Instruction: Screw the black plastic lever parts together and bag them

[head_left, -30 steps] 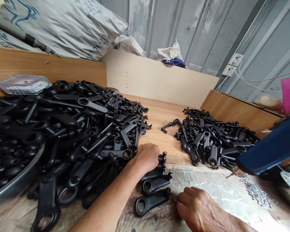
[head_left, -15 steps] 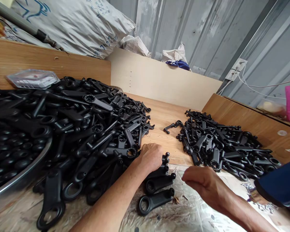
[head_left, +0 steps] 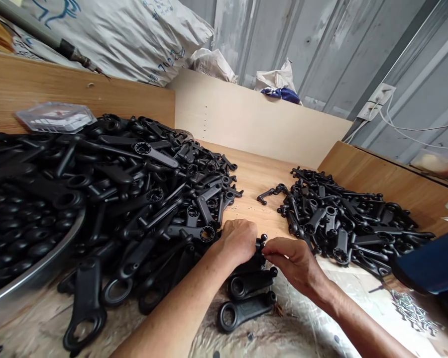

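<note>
My left hand (head_left: 241, 241) is closed over the far end of a short row of black plastic crank arms, its fingers mostly hidden; the knobbed end of one arm (head_left: 263, 238) sticks out on its right. My right hand (head_left: 294, 258) has thumb and forefinger pinched together at that knobbed end, close to the left hand. Whatever lies between these fingertips is too small to make out. Nearer to me, two more crank arms (head_left: 252, 282) (head_left: 242, 314) lie side by side, ring ends to the left.
A large heap of crank arms (head_left: 157, 196) fills the left, beside a metal bowl (head_left: 65, 248) of black knobs. Another heap (head_left: 339, 214) lies right. A dark blue cylinder (head_left: 429, 268) hangs above loose screws (head_left: 414, 313). A clear plastic box (head_left: 56, 119) sits at back left.
My right hand has moved left and inward, its fingertips now meeting the knobbed end beside my left hand. My left hand stays over the row. The view has shifted slightly.
</note>
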The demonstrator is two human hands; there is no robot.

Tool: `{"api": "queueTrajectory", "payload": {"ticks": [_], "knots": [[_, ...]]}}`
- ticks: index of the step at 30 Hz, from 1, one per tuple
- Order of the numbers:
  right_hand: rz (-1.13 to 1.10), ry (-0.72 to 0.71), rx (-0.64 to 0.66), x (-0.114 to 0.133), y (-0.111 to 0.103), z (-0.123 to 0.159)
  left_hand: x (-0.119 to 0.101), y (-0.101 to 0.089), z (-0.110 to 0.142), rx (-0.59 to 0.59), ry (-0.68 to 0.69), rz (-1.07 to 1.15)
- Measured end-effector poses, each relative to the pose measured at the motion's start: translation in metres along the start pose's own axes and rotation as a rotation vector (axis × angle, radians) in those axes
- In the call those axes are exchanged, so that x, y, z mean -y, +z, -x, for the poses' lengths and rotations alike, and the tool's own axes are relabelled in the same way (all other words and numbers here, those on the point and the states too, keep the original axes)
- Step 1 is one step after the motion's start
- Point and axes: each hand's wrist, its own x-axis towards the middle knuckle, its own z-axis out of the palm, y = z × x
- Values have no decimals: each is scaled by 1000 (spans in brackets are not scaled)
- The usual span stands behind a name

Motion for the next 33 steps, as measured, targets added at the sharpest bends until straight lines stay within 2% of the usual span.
{"api": "queueTrajectory", "payload": {"ticks": [6, 10, 13, 17, 19, 21, 24, 28, 31, 33], "knots": [[134, -91, 21, 2, 2, 1, 1, 0, -3, 14, -9, -9], [218, -103, 78, 12, -13, 7, 2, 1, -5, 23, -16, -16], [293, -105, 91, 19, -27, 24, 2, 1, -6, 30, -16, -23], [492, -98, 273, 26, -32, 52, 3, 1, -7, 41, -16, -44], [600, -111, 359, 29, -28, 64, 3, 1, -7, 45, -15, -55], [683, -146, 391, 29, -21, 71, 3, 1, -7, 47, -15, -64], [773, -260, 341, 25, -7, 78, 3, 1, -6, 44, -20, -74], [886, -460, 157, 16, 8, 79, 3, 1, -5, 34, -11, -71], [856, -489, 150, 14, 7, 74, 3, 1, -5, 29, -4, -61], [725, -457, 152, 15, 1, 70, 3, 1, -4, 30, -9, -54]]}}
